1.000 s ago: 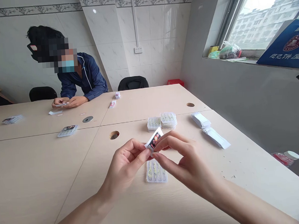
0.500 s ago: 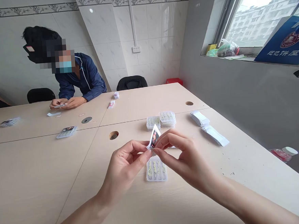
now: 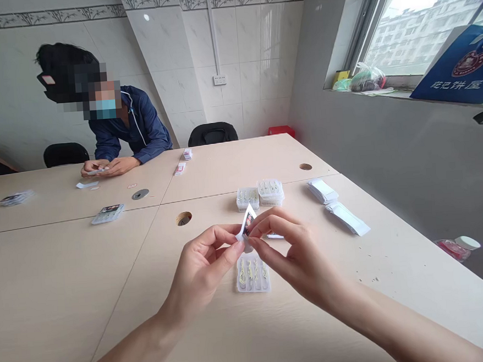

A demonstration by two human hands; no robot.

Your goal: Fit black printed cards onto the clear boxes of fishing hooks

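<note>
Between my hands is a small printed sticker [image 3: 248,220] with a white border, bent upward at its far corner. My left hand [image 3: 209,260] pinches its left edge between thumb and fingers. My right hand [image 3: 289,244] is closed on its near right side, thumb and fingertips together. Just below them on the table lies a clear plastic box [image 3: 253,276] with narrow compartments that hold yellowish looped cords; its far end is hidden behind my hands. Beyond my fingers stand two stacks of similar clear boxes, a left stack [image 3: 247,199] and a right stack [image 3: 270,193].
White paper strips [image 3: 347,217] lie in piles at the right. A round cable hole [image 3: 183,218] opens left of my hands. Labelled boxes [image 3: 108,213] are stacked further left. Across the table [image 3: 60,304], a masked person [image 3: 138,122] handles a small item. A capped bottle [image 3: 459,247] stands past the right edge.
The sticker has tilted and bent slightly more between my fingers, so less of its print shows. My hands stay in nearly the same place, and the boxes have not moved.
</note>
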